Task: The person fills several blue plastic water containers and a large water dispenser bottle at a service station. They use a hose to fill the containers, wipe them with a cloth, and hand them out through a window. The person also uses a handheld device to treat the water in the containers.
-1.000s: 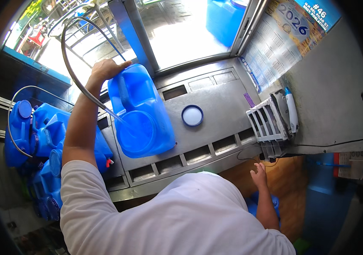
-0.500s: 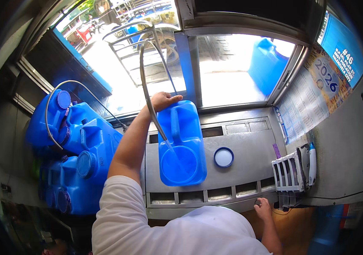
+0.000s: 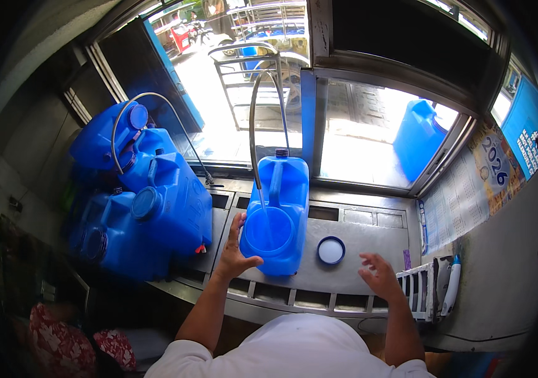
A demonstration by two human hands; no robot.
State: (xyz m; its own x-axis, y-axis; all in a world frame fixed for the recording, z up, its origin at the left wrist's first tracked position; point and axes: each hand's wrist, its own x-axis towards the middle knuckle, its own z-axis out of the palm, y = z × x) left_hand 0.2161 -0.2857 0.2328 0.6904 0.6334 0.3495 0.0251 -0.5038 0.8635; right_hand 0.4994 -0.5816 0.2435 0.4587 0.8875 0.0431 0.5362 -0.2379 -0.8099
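Note:
A blue plastic water jug [image 3: 298,208] stands on the metal counter, its wide round mouth facing up toward me and a small dark cap [image 3: 281,153] at its far end. A curved metal filling tube [image 3: 254,126] points into the mouth, and a pale stream runs from its tip. My left hand [image 3: 233,253], thumb and fingers spread, is at the jug's near left side; whether it touches I cannot tell. Over the counter's right part hovers my right hand [image 3: 379,277], fingers apart, holding nothing. Between it and the jug lies a round lid [image 3: 330,251], white inside with a dark blue rim.
Several blue jugs [image 3: 181,208] are stacked at the left, with a second curved tube [image 3: 162,97] above them. A white rack [image 3: 417,286] stands at the counter's right end, under a wall calendar [image 3: 464,189]. Beyond the window is another blue jug [image 3: 417,138].
My left hand has come back from the jug's far end to its near left side. My right hand has risen from below the counter edge and opened. The view has shifted.

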